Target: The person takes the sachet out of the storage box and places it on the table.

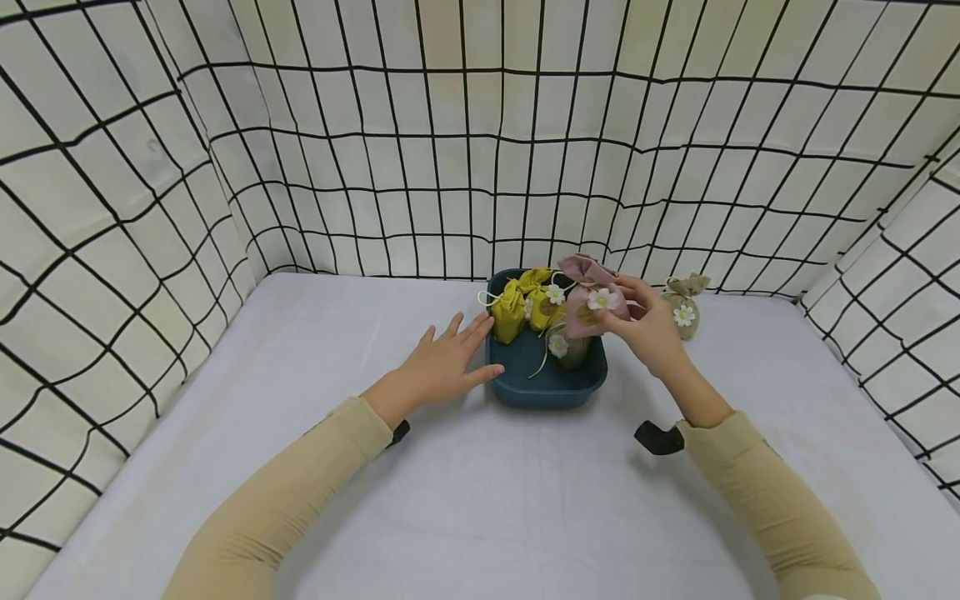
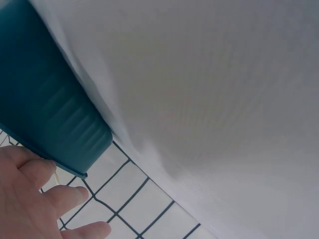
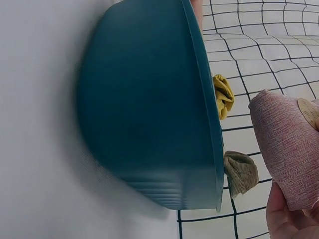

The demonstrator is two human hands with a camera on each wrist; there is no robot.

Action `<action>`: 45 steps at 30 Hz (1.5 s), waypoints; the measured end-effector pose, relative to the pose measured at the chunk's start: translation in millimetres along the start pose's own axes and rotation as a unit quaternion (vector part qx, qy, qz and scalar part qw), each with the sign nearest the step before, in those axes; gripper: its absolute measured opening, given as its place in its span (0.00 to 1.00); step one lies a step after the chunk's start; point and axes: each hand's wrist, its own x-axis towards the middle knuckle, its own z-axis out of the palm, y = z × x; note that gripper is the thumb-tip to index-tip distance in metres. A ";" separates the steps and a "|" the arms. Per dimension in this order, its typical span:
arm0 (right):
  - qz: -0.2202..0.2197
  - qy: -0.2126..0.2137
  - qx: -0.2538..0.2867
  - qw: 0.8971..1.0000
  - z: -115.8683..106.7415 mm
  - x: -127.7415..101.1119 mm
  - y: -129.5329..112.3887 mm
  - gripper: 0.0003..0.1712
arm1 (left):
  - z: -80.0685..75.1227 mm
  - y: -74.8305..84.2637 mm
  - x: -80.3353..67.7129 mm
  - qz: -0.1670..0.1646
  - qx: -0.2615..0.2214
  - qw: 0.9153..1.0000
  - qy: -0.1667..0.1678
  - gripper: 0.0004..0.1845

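Observation:
A blue plastic basin (image 1: 551,398) stands on the white surface. My left hand (image 1: 448,362) rests on its left rim, fingers spread and straight. Above the basin's right side my right hand (image 1: 647,325) pinches a pink cloth drawstring pouch (image 1: 581,312) with a white flower; the right wrist view shows this pouch (image 3: 286,149) raised above the rim. Inside the basin lie yellow pouches (image 1: 507,312) at the back left and a grey-beige pouch (image 1: 573,350), partly hidden beneath the pink one. The left wrist view shows my left fingers (image 2: 67,199) by the basin rim (image 2: 60,167).
Another beige pouch (image 1: 681,308) with a white flower stands on the surface right of the basin, behind my right hand. White walls with a black grid (image 1: 450,158) enclose the back and sides. Black wrist pieces (image 1: 660,437) sit by both sleeves.

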 end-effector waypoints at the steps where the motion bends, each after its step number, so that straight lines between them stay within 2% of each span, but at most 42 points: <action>1: 0.001 0.001 0.001 1.000 -0.8 -0.2 0.6 0.33 | 0.0 0.0 -0.1 0.000 -0.001 1.000 0.000 0.46; 13: 0.008 0.019 0.011 1.000 -12.2 -3.3 5.0 0.32 | 0.5 0.4 -0.5 0.000 -0.001 1.000 0.002 0.47; 30: 0.003 0.057 -0.011 0.998 -42.0 -12.6 20.7 0.33 | 2.5 -1.6 0.7 0.001 0.001 1.000 0.004 0.47; 45: 0.007 0.082 -0.008 0.997 -56.5 -20.5 30.8 0.34 | 1.5 -0.5 -0.1 0.002 0.004 1.000 0.007 0.47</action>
